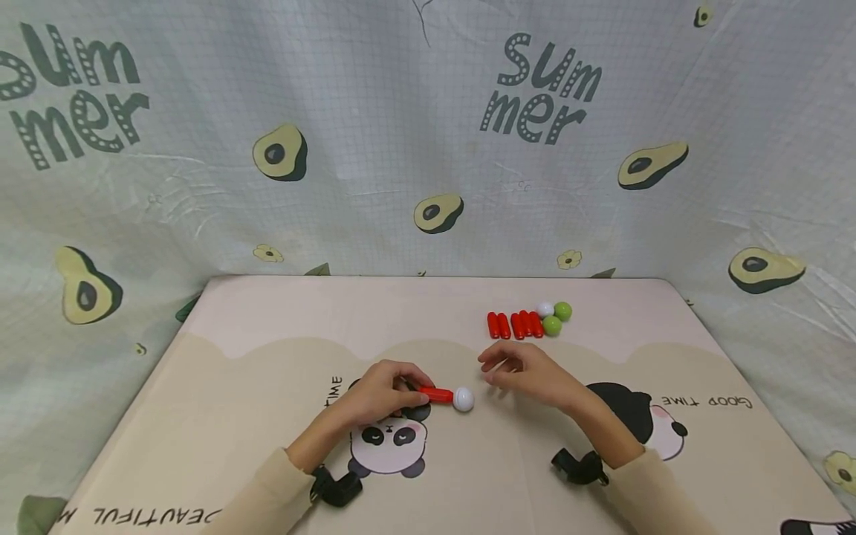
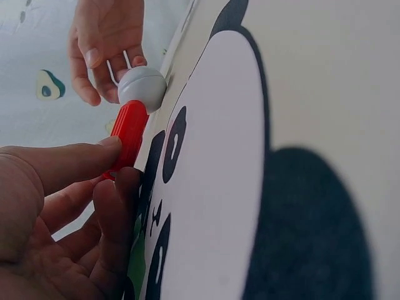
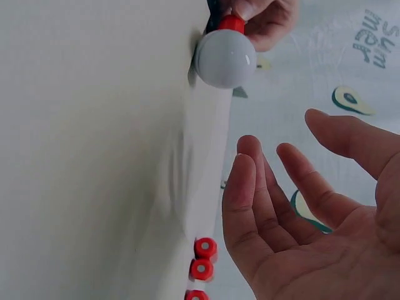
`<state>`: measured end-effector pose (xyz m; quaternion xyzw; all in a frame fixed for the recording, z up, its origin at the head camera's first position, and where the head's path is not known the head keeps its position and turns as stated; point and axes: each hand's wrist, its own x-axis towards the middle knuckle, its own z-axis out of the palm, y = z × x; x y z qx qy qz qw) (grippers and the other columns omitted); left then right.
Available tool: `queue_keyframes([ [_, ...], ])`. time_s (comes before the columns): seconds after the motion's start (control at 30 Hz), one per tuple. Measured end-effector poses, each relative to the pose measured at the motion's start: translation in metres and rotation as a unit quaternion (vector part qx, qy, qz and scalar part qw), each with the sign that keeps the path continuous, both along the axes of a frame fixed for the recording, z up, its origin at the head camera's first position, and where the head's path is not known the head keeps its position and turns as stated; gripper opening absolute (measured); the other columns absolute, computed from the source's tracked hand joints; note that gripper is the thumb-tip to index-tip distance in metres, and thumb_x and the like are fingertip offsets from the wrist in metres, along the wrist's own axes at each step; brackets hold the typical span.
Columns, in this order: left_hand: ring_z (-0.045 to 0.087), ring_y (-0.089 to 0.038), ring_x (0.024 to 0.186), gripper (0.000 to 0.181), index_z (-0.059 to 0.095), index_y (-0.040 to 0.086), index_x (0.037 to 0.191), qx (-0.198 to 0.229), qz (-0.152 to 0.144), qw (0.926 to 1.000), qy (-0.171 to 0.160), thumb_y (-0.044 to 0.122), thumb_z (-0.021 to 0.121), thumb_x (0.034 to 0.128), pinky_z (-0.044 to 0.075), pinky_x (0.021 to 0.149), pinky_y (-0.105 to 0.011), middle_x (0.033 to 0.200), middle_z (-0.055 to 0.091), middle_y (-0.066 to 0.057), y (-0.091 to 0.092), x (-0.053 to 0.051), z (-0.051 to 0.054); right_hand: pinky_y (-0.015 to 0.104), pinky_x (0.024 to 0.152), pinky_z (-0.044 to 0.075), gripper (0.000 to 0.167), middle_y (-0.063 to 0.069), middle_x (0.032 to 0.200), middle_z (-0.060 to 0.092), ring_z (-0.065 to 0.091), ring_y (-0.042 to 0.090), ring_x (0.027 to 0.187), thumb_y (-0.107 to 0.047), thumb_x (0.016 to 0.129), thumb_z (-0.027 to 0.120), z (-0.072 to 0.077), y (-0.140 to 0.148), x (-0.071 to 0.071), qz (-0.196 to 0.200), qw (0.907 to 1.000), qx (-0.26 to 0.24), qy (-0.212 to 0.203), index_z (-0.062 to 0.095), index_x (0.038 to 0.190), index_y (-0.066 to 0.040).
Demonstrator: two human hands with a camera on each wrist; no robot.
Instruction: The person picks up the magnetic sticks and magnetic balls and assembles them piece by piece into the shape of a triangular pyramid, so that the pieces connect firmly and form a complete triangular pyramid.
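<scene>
Between thumb and fingers, my left hand [image 1: 386, 391] pinches a red ridged stick [image 1: 438, 394] low over the panda print. A white ball [image 1: 463, 399] sits on the stick's right end; in the left wrist view the ball [image 2: 142, 89] touches the tip of the red stick [image 2: 129, 132]. To the right of the ball, my right hand [image 1: 535, 373] is held with fingers loosely bent and nothing between them. The right wrist view shows the right hand [image 3: 312, 219] apart from the white ball [image 3: 225, 59].
Several red sticks [image 1: 518, 325] lie in a row farther back on the table mat [image 1: 267, 312]. Beside their right end are a white ball [image 1: 545, 309] and two green balls [image 1: 551, 325]. A printed cloth [image 1: 374, 96] hangs behind the table.
</scene>
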<state>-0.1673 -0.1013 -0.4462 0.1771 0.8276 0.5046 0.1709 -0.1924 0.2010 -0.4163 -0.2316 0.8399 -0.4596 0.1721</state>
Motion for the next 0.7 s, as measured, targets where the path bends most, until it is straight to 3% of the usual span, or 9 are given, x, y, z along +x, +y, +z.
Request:
queue_keyframes([
  [0.2,0.054,-0.014,0.058,0.019,0.076,0.01,0.111,0.006,-0.003,1.0,-0.004,0.013,0.075,0.0925,0.045,0.052,-0.024,0.085,0.066,-0.003,-0.001,0.0,-0.001,0.027,0.081,0.057,0.037,0.02,0.12,0.07,0.068,0.022,0.098,-0.017,0.097,0.069,0.005,0.006,-0.005,-0.041,0.9992,0.004,-0.001,0.063,0.129,0.001],
  [0.37,0.054,-0.014,0.06,0.019,0.076,0.01,0.111,0.011,-0.003,0.9999,-0.008,0.013,0.076,0.0919,0.046,0.053,-0.023,0.084,0.066,-0.003,0.0,0.0,0.0,0.026,0.08,0.058,0.036,0.02,0.121,0.068,0.066,0.022,0.098,-0.016,0.098,0.069,0.012,0.01,-0.015,-0.058,0.9981,0.008,0.021,0.063,0.129,0.002],
  [0.53,0.054,-0.013,0.06,0.019,0.076,0.009,0.111,0.012,-0.004,0.9999,-0.009,0.012,0.076,0.0919,0.046,0.053,-0.023,0.084,0.067,-0.003,0.0,0.001,0.001,0.026,0.078,0.057,0.032,0.014,0.117,0.07,0.065,0.023,0.095,-0.014,0.096,0.069,0.024,0.01,-0.036,-0.085,0.9918,0.062,0.072,0.066,0.125,-0.001],
  [0.7,0.054,-0.013,0.06,0.019,0.076,0.009,0.111,0.012,-0.005,0.9999,-0.005,0.012,0.076,0.092,0.046,0.053,-0.023,0.085,0.066,-0.003,-0.001,0.0,0.0,0.032,0.078,0.06,0.033,0.018,0.119,0.071,0.068,0.029,0.103,-0.012,0.094,0.071,0.029,0.01,-0.06,-0.089,0.9815,0.127,0.111,0.066,0.125,0.001],
])
